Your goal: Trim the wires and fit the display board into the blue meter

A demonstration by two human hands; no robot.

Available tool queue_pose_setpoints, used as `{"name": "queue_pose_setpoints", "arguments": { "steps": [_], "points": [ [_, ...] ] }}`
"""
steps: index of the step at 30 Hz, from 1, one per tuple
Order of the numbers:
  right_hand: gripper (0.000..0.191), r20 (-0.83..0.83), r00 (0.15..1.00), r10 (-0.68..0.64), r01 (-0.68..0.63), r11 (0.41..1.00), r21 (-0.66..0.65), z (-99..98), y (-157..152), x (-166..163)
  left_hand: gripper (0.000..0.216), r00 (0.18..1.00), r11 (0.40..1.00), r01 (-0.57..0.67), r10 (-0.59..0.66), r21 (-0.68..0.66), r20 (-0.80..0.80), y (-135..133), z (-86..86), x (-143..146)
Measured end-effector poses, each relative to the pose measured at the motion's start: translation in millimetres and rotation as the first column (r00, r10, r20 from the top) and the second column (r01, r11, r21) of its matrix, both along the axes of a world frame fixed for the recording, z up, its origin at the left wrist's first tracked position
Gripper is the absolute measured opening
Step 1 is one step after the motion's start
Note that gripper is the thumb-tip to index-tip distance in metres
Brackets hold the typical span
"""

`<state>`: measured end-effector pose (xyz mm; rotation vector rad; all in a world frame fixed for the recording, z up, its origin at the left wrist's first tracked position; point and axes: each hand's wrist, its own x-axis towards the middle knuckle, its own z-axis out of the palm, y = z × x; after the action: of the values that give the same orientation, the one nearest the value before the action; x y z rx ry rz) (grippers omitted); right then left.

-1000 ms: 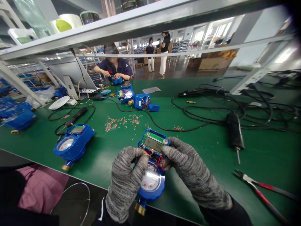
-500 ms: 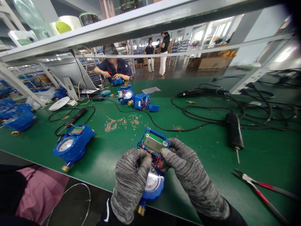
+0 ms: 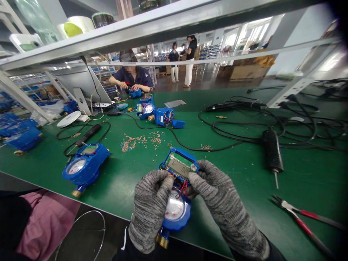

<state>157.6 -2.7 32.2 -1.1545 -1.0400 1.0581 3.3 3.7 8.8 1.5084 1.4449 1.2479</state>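
Observation:
Both my hands wear grey knit gloves and hold a blue water meter (image 3: 175, 212) at the near edge of the green bench (image 3: 233, 170). My left hand (image 3: 150, 206) is curled round the meter's left side, fingers closed near the red and black wires (image 3: 181, 187). My right hand (image 3: 214, 197) grips the right side, fingertips pressed against the lower edge of the tilted display module (image 3: 179, 165) with its LCD. The white dial shows between my hands. A brass fitting (image 3: 162, 240) sticks out at the bottom.
Another blue meter (image 3: 83, 165) lies to the left. Loose small brass screws (image 3: 140, 140) are scattered ahead. An electric screwdriver (image 3: 272, 152) and tangled black cables (image 3: 272, 123) lie to the right, red-handled pliers (image 3: 301, 221) at near right. A person works across the bench (image 3: 132, 78).
The display module has tipped slightly and shifted a little right. My hands have closed in and shifted a little on the meter; it stays in the same place.

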Motion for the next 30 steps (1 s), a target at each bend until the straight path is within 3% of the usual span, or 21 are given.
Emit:
{"name": "queue_pose_setpoints", "arguments": {
  "steps": [5,14,20,30],
  "points": [
    [0.02,0.06,0.998,-0.03,0.028,0.999,0.035,-4.0,-0.1,0.0,0.021,0.998,0.999,0.028,-0.026,-0.041,0.059,0.5,1.7,2.4],
    [0.018,0.222,0.972,-0.074,0.056,0.995,0.088,-14.3,0.5,-3.9,0.023,0.999,0.998,-0.052,0.052,-0.02,0.009,-0.7,-6.9,1.4],
    [0.015,0.43,0.876,-0.219,0.122,0.963,0.241,-11.1,-2.5,-8.8,0.024,0.999,0.999,-0.051,0.051,-0.016,-0.008,-0.3,-4.3,1.9],
    [0.012,0.366,0.905,-0.218,0.147,0.966,0.211,-18.2,-1.7,-7.5,0.021,0.999,0.997,0.023,-0.02,-0.068,0.048,1.0,8.3,4.1]
  ]
}}
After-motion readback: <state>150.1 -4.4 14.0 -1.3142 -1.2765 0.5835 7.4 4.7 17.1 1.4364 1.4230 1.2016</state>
